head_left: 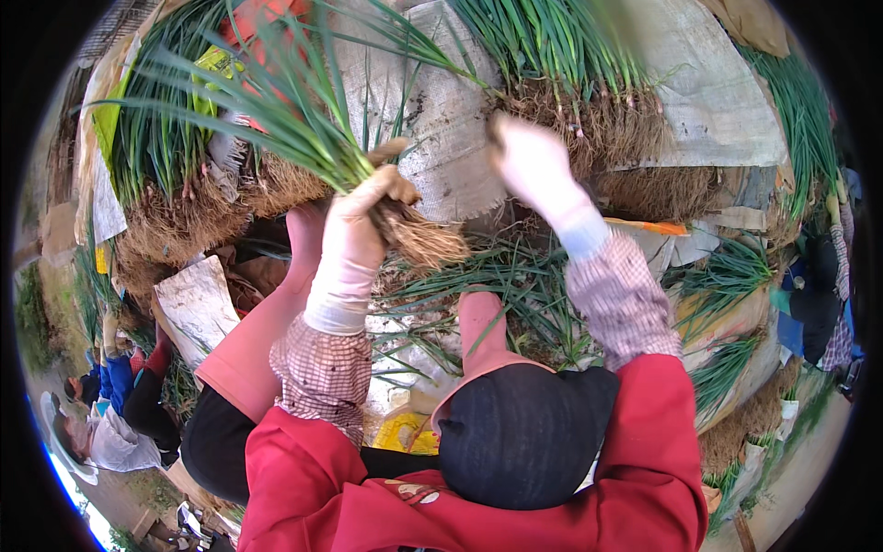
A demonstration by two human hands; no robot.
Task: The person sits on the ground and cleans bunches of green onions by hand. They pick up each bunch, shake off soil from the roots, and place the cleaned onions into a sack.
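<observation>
My left hand [361, 221], in a pale glove with soiled fingers, is closed around a bunch of green onions [345, 166]. Their leaves fan out to the upper left, and the brown roots hang below the fist. My right hand [533, 167], also gloved, is smeared by motion beside the roots of a large heap of green onions [589, 101]. Its fingers are too blurred to show whether they grip anything. A single stalk [460, 72] slants across the sacking just above its fingertips.
Another heap of green onions [175, 138] lies at the left on sacking. Loose leaves [515, 285] litter the ground between my pink boots [480, 327]. A grey woven sack [451, 138] separates the heaps. Other people [129, 396] work at the far left, with another person [819, 304] at the right.
</observation>
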